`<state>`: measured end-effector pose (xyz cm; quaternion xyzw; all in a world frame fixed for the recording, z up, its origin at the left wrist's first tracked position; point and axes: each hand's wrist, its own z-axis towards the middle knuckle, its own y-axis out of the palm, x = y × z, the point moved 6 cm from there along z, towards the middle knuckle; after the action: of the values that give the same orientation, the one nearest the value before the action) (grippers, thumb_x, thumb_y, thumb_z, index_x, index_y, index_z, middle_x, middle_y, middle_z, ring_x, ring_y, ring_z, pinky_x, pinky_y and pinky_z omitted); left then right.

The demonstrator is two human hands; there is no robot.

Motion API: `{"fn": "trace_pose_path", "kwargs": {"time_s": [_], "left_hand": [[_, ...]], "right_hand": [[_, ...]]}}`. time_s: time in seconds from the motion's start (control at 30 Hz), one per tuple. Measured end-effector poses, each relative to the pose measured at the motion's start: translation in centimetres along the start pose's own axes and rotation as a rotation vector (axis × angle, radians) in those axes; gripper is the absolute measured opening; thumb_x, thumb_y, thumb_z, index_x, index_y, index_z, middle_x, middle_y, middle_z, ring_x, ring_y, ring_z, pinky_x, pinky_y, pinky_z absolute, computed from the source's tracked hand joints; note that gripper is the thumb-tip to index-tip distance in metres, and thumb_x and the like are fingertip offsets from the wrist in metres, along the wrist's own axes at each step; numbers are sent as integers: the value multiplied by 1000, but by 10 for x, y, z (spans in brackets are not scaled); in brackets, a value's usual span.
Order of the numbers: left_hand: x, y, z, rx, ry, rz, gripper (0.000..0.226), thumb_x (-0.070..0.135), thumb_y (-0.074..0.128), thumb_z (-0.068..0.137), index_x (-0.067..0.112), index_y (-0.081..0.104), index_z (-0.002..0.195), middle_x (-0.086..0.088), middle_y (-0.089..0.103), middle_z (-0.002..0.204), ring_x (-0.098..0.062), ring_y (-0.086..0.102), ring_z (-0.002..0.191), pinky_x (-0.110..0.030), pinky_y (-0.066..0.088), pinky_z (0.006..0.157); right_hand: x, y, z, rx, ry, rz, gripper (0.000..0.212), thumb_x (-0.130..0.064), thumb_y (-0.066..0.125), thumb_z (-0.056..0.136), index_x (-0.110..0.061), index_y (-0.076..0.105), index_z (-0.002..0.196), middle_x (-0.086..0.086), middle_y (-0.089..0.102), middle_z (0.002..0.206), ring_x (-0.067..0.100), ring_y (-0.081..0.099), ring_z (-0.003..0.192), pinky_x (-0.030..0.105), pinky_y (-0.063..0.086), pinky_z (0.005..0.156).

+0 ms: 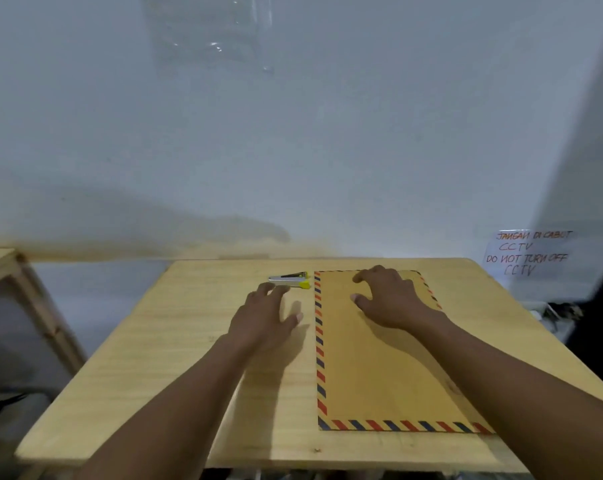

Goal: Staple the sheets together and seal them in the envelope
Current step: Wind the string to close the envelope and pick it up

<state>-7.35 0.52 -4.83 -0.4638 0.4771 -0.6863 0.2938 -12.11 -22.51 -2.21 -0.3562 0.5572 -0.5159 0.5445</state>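
Note:
A brown envelope with a red-and-blue striped border lies flat on the right half of the wooden table. My right hand rests on its far end with fingers spread, holding nothing. A small yellow and silver stapler lies near the table's far edge, just left of the envelope's far corner. My left hand hovers over the bare table just in front of the stapler, fingers apart, not touching it. No loose sheets are visible.
A white wall rises right behind the table. A handwritten paper notice is stuck on it at the right. A second wooden frame stands to the left, apart from the table. Dark clutter sits beyond the table's right edge.

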Motion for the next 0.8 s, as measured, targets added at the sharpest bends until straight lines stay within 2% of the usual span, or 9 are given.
{"fn": "trace_pose_path", "kwargs": {"time_s": [0.13,0.3,0.37,0.4,0.47,0.5,0.57,0.63,0.8], "left_hand": [[-23,-6,22,10,-51,11,70,46,61,94,26,32,155,-3,24,165,-26,25,150,-46,39,113],[-13,4,64,-8,42,20,60,33,55,101,27,32,156,-3,14,170,-23,8,157,-42,26,121],[-13,13,80,-44,66,30,53,28,53,102,29,38,152,-2,21,168,-24,15,156,-42,30,119],[-13,17,85,-58,72,48,49,28,52,102,31,41,149,-1,30,164,-25,26,152,-43,36,115],[-16,17,90,-56,68,132,38,27,50,101,33,50,138,1,55,144,-25,51,129,-40,47,94],[-17,15,91,-36,64,183,33,25,49,100,33,53,132,1,61,132,-25,56,118,-37,46,85],[-17,6,83,9,36,234,26,24,50,98,31,59,121,0,66,116,-26,60,107,-34,42,73],[-15,-3,64,54,-19,193,21,27,53,96,29,61,116,0,67,109,-26,62,97,-31,40,67],[-3,-16,-20,268,-154,104,20,31,51,97,20,57,112,-2,67,101,-29,63,89,-32,41,66]], "right_hand": [[-23,27,8,-96,-9,-58,55,-55,54,92,-33,45,141,1,42,151,26,37,139,51,34,108],[-20,55,9,-94,-11,-57,55,-58,47,94,-33,42,143,-1,42,150,22,38,137,49,34,109],[-17,61,8,-65,-23,-58,54,-58,42,96,-34,41,144,-3,40,151,21,36,139,48,33,109],[-15,62,7,-48,-31,-51,54,-58,40,96,-35,41,145,-4,39,152,20,35,140,47,32,110],[-13,62,4,-23,-46,-35,53,-58,38,97,-36,40,145,-6,38,153,18,34,141,45,30,111],[-12,61,2,-13,-54,-28,53,-59,37,97,-36,40,145,-6,38,153,17,33,141,44,29,111],[-12,63,-1,2,-63,-20,52,-59,35,98,-37,40,145,-6,38,153,17,33,141,44,29,111],[-13,64,-5,22,-66,-21,52,-59,32,98,-37,40,145,-6,38,153,17,33,142,44,29,111],[-15,65,-8,11,-48,-39,53,-60,30,98,-35,40,145,-3,39,153,19,35,141,47,30,112]]}}
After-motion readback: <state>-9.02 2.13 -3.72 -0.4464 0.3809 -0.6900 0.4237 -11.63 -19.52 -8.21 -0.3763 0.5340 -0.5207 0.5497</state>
